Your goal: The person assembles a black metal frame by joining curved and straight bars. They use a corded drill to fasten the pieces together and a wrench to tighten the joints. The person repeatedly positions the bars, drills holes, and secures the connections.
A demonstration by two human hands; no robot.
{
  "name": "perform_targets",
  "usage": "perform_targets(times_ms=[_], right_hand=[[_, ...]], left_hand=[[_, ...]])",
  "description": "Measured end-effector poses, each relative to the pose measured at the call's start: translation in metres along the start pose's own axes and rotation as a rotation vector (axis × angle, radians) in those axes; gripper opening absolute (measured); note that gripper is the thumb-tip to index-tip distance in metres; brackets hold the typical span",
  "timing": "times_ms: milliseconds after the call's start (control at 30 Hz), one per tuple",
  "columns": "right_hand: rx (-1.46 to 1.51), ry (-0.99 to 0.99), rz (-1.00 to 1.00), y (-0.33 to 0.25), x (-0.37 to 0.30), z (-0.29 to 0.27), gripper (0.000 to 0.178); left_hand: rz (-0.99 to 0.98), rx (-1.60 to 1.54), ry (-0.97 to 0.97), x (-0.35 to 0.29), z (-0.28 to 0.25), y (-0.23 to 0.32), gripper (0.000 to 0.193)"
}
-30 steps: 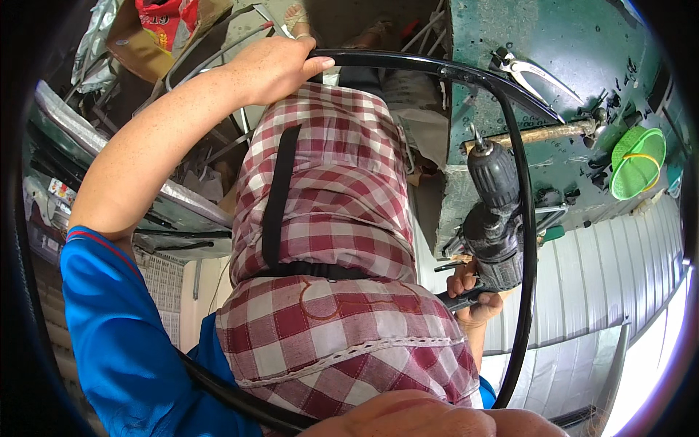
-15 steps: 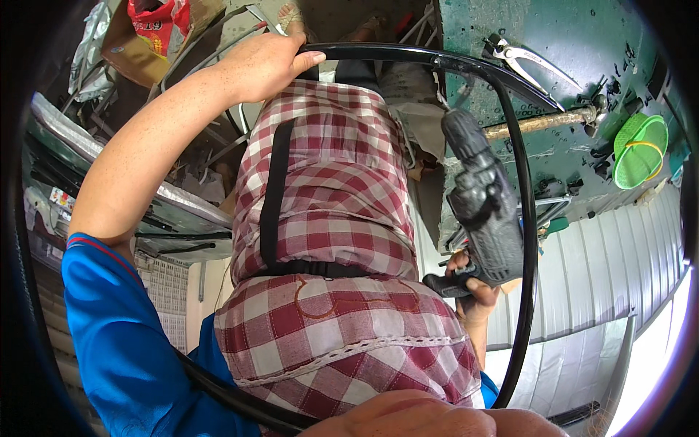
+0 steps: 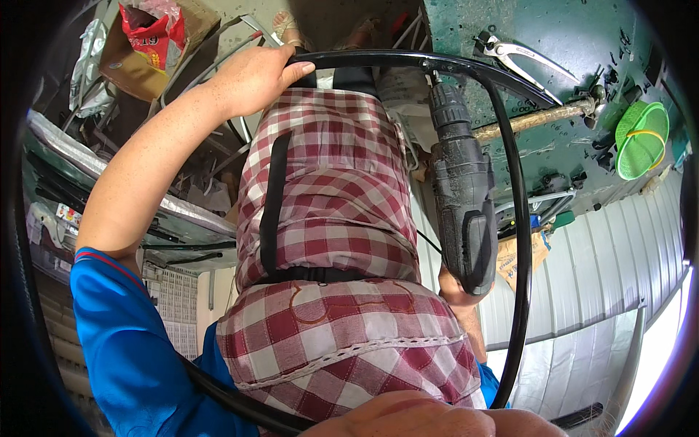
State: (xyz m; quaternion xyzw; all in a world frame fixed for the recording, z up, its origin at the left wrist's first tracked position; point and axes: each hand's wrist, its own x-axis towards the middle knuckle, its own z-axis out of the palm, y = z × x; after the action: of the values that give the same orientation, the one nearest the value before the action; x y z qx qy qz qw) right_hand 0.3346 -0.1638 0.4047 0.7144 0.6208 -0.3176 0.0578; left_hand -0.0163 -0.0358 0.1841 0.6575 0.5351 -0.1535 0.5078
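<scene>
A black bent metal tube [image 3: 515, 182] loops around my body like a hoop. My left hand [image 3: 258, 79] is closed around its far side, thumb on top. At the right, my right hand [image 3: 459, 293] grips a dark, dusty power drill [image 3: 464, 182]; the drill covers most of its fingers. The drill points away from me, and its front end is up against or just beneath the tube, near a small fitting on it. Whether the bit touches the tube I cannot tell.
On the green table [image 3: 466, 18] at the right lie pliers with white handles [image 3: 531, 60], a hammer with a worn wooden handle [image 3: 535, 120] and small black parts. A green basket [image 3: 641, 142] stands beyond. Far left is a cardboard box [image 3: 138, 65] with a red bag [image 3: 154, 36].
My right hand has swung the drill from a slant to nearly straight, bringing its front end up to the tube. My left hand has stayed on the tube, which shifted slightly.
</scene>
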Motion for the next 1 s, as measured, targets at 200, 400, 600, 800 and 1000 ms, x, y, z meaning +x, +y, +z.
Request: perform_targets(times_ms=[200, 400, 600, 800, 1000], right_hand=[[-0.156, -0.002, -0.224, -0.001, 0.016, 0.001, 0.031], [0.022, 0.053, -0.14, -0.01, 0.023, 0.01, 0.031], [-0.034, 0.022, -0.141, -0.015, 0.026, 0.006, 0.036], [0.017, 0.009, -0.16, -0.029, 0.035, 0.004, 0.038], [-0.025, 0.027, -0.098, -0.024, 0.028, 0.005, 0.044]], left_hand=[[-0.016, -0.006, -0.044, 0.0, -0.005, 0.003, 0.054], [-0.028, -0.01, -0.055, 0.002, -0.004, 0.004, 0.053], [-0.02, -0.019, -0.048, 0.001, -0.003, 0.003, 0.052], [-0.024, -0.015, -0.066, 0.004, -0.006, 0.006, 0.051], [-0.009, -0.005, -0.055, 0.005, -0.001, 0.003, 0.05]])
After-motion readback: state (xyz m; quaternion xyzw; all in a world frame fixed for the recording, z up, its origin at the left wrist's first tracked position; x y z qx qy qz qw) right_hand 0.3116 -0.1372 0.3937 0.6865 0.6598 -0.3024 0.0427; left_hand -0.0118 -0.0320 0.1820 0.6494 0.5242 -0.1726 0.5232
